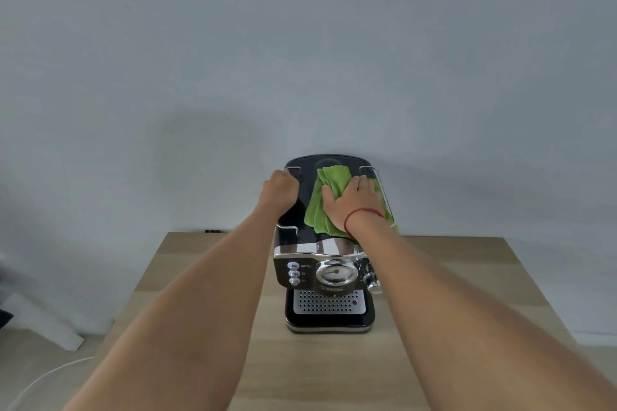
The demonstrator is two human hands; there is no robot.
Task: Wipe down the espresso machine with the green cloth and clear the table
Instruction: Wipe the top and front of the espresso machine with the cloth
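Note:
A black and chrome espresso machine (pixel 329 272) stands on the wooden table (pixel 213 327), its back against the wall. A crumpled green cloth (pixel 322 207) lies on the machine's flat top. My right hand (pixel 355 202) presses down on the cloth with the fingers spread fairly flat. My left hand (pixel 279 192) grips the top left edge of the machine, fingers curled over the rim. A red string circles my right wrist.
A grey wall rises right behind the machine. The table's left edge drops to a floor with a white cable (pixel 43 380) and a white object (pixel 46 324). Nothing else stands on the tabletop within view.

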